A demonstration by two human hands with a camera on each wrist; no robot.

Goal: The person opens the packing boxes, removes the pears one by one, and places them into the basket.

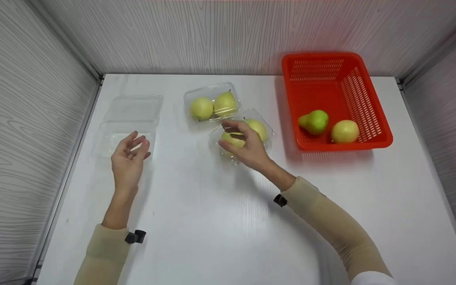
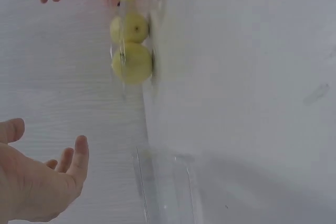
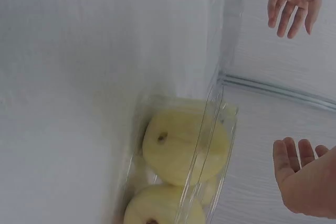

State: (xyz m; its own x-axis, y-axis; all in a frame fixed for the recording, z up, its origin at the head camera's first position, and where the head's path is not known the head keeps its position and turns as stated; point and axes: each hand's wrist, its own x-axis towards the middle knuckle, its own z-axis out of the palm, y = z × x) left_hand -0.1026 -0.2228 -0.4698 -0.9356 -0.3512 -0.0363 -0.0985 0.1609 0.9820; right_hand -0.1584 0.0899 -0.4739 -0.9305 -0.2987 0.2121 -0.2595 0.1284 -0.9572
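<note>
In the head view my left hand hovers over the near part of an open, clear plastic box with nothing inside. Its fingers are loosely bent and hold nothing. My right hand is above a second clear box, its fingers relaxed and apart from the fruit. Two yellow-green pears sit in that box, one partly hidden by the hand. Behind it stands another clear box holding two similar pears. The right wrist view shows the near box's pears below the right hand.
A red plastic basket at the back right holds a green pear and a pale yellow one. Wood-grained panels wall the white table at the back and sides.
</note>
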